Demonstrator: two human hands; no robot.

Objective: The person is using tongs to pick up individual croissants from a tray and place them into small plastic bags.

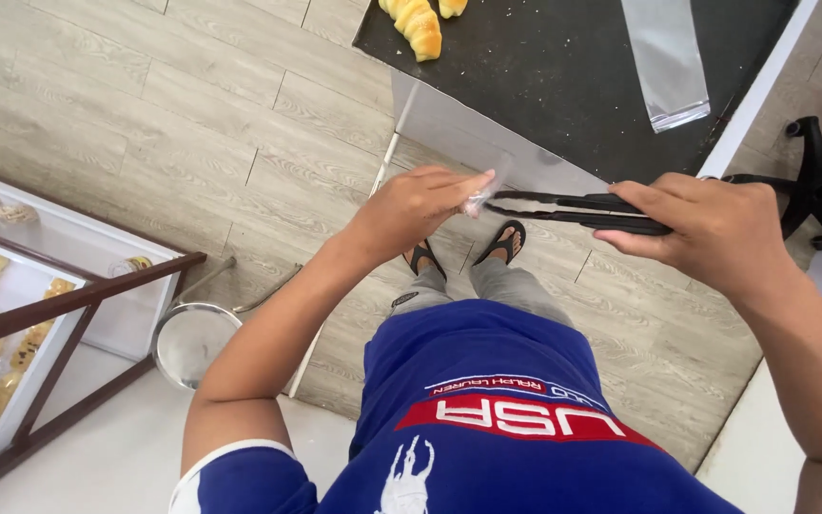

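from the head camera, the right hand [715,228] was clamped around the handles of black tongs [577,211], their tips together, just past the near edge of a dark tabletop [563,76]. the left hand [416,205] pinched a small clear bag [476,200] at the tong tips. golden bread rolls [416,24] lay at the tabletop's far left corner, with a clear plastic sleeve [668,62] towards its right edge.

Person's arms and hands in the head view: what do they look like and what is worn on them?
Both arms are bare from the upper arm down. The left hand and right hand wear no gloves; no rings, watch or bracelet show. A short blue sleeve with a white band at its hem covers the left upper arm. The right sleeve is out of frame.
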